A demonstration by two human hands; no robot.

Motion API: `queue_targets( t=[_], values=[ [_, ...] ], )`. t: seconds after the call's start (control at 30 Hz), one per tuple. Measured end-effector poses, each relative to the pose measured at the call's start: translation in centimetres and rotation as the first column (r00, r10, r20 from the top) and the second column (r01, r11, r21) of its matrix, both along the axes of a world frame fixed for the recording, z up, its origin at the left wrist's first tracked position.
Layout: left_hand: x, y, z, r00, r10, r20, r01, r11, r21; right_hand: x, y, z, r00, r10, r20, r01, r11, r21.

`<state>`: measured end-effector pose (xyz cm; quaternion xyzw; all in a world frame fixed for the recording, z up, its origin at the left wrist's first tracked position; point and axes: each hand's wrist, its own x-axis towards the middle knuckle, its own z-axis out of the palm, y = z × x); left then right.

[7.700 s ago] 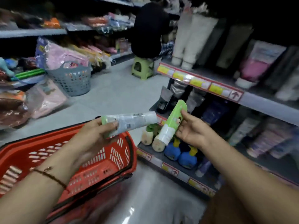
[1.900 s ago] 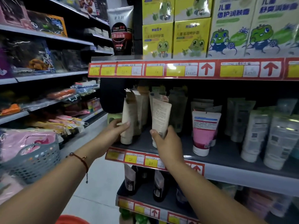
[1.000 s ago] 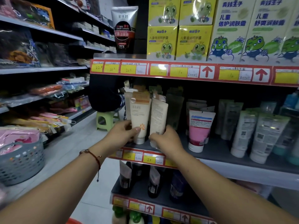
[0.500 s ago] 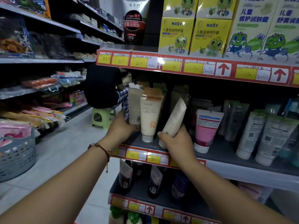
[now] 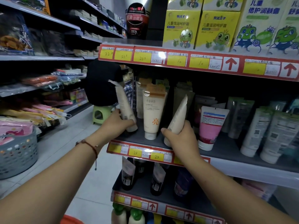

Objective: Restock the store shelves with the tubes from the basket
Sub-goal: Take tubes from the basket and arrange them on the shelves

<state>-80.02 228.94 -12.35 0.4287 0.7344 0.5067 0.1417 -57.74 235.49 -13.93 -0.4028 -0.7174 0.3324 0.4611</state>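
I face the middle shelf [image 5: 229,152] of a store rack. My left hand [image 5: 117,124] grips a cream tube [image 5: 123,104] near its cap end, tilted left at the shelf's left edge. My right hand [image 5: 181,137] grips another cream tube [image 5: 178,114], tilted right, cap down near the shelf front. Between them an upright cream tube with an orange character [image 5: 153,113] stands on its cap, more of the same behind it. A sliver of the red basket [image 5: 72,220] shows at the bottom edge.
A pink tube [image 5: 210,126] and grey-green tubes [image 5: 265,131] stand to the right. Yellow frog boxes [image 5: 200,29] fill the shelf above; dark tubes [image 5: 142,177] stand below. A person in black [image 5: 102,84] sits on a green stool [image 5: 100,113] in the aisle. A grey basket [image 5: 17,152] stands at left.
My left hand has pulled its tube out of the row and tilted it to the left. My right hand's tube stays tilted right. The view moved closer to the shelf.
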Motion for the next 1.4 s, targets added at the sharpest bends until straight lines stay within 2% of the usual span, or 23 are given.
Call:
queue_targets(
  t=[0.1, 0.17, 0.2, 0.27, 0.33, 0.47, 0.63, 0.7, 0.77, 0.83, 0.9, 0.97, 1.03, 1.07, 1.13, 1.2, 1.23, 1.33, 1.4],
  values=[
    [-0.5, -2.6, 0.2, 0.958, -0.114, 0.263, 0.087, 0.990, 0.109, 0.0, -0.8, 0.6, 0.997, -0.033, -0.065, 0.033, 0.999, 0.008],
    [-0.1, -4.1, 0.4, 0.861, -0.224, 0.457, 0.122, 0.962, 0.243, 0.2, -1.9, 1.5, 0.991, -0.030, -0.131, 0.032, 0.999, 0.007],
    [0.3, -4.8, 0.6, 0.817, -0.269, 0.510, 0.124, 0.946, 0.300, 0.2, -2.6, 1.9, 0.989, -0.020, -0.148, 0.021, 1.000, 0.009],
    [1.0, -6.0, 0.7, 0.793, -0.316, 0.521, 0.125, 0.921, 0.368, 0.2, -4.1, 2.5, 0.988, 0.018, -0.151, -0.017, 1.000, 0.007],
    [2.0, -7.4, 0.9, 0.815, -0.320, 0.484, 0.124, 0.911, 0.393, -0.1, -5.6, 2.8, 0.989, 0.072, -0.129, -0.075, 0.997, -0.021],
    [3.6, -9.3, 0.8, 0.831, -0.333, 0.446, 0.177, 0.917, 0.357, -1.7, -7.7, 2.7, 0.986, 0.153, -0.066, -0.161, 0.974, -0.157],
    [3.2, -11.1, 1.3, 0.745, -0.421, 0.518, 0.204, 0.882, 0.424, -3.4, -8.8, 3.2, 0.951, 0.304, -0.061, -0.303, 0.871, -0.385],
    [2.9, -11.8, 1.6, 0.676, -0.487, 0.554, 0.273, 0.863, 0.426, -4.1, -8.7, 3.2, 0.937, 0.346, 0.041, -0.311, 0.883, -0.352],
    [3.2, -12.0, 1.9, 0.627, -0.570, 0.530, 0.394, 0.820, 0.415, -4.9, -8.8, 3.1, 0.908, 0.325, 0.264, -0.273, 0.937, -0.218],
    [3.8, -11.7, 2.3, 0.672, -0.557, 0.489, 0.426, 0.830, 0.359, -5.4, -9.1, 2.9, 0.862, 0.221, 0.456, -0.239, 0.971, -0.019],
    [4.4, -11.1, 2.9, 0.731, -0.478, 0.487, 0.365, 0.877, 0.313, -5.9, -9.1, 2.5, 0.835, 0.181, 0.520, -0.260, 0.962, 0.084],
    [4.3, -10.4, 3.0, 0.745, -0.420, 0.519, 0.275, 0.902, 0.334, -5.8, -8.7, 2.0, 0.824, 0.266, 0.500, -0.332, 0.942, 0.047],
    [3.6, -9.7, 3.0, 0.717, -0.388, 0.579, 0.173, 0.904, 0.391, -4.9, -7.9, 1.9, 0.865, 0.345, 0.364, -0.348, 0.936, -0.060],
    [3.1, -9.3, 3.0, 0.703, -0.386, 0.597, 0.137, 0.897, 0.419, -4.3, -7.3, 2.1, 0.913, 0.321, 0.253, -0.305, 0.947, -0.101],
    [2.1, -8.0, 3.0, 0.699, -0.372, 0.611, 0.078, 0.889, 0.452, -3.2, -5.4, 2.3, 0.985, 0.167, 0.052, -0.158, 0.977, -0.140],
    [1.1, -6.6, 3.1, 0.702, -0.338, 0.626, 0.005, 0.882, 0.471, -3.2, -3.2, 2.3, 0.996, 0.032, 0.082, -0.021, 0.991, -0.131],
    [0.8, -5.9, 3.0, 0.704, -0.323, 0.633, -0.021, 0.881, 0.473, -3.7, -2.2, 2.3, 0.992, 0.028, 0.125, -0.010, 0.989, -0.145],
    [0.3, -4.3, 2.3, 0.708, -0.314, 0.632, -0.033, 0.880, 0.474, -6.0, 0.1, 1.9, 0.975, 0.148, 0.164, -0.104, 0.963, -0.249],
    [-0.2, -3.9, 1.7, 0.705, -0.306, 0.640, -0.060, 0.873, 0.483, -7.6, 1.5, 1.8, 0.967, 0.174, 0.185, -0.126, 0.962, -0.242]
  ],
)
